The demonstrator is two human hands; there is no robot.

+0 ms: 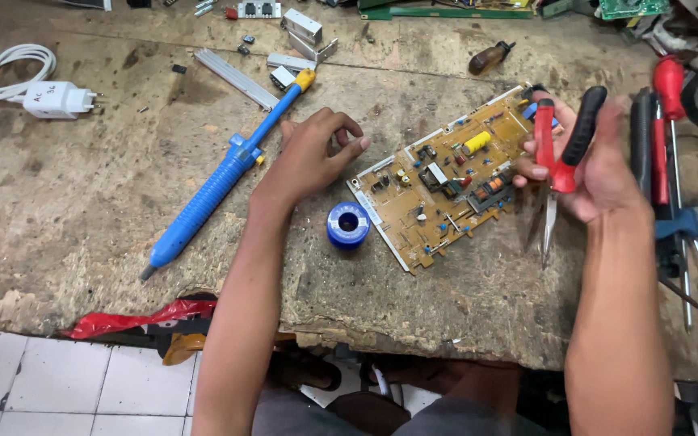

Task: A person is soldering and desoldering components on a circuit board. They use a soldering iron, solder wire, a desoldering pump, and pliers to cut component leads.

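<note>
Now right hand (pixel 599 173) gripping pliers (pixel 555 157), circuit board (pixel 446 190)

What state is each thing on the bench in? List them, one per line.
Pliers: held in right hand, tips down, handles spread.
Left hand: empty, fingers curled.
Circuit board: flat, components up.
Solder spool: on its side face.
Desoldering pump: lying flat.
Charger: unplugged.

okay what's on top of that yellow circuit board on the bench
The circuit board carries soldered parts: a yellow cylinder, black blocks, small orange coils. The right hand, holding red-and-black pliers, covers its right corner, so parts there are hidden.
</note>
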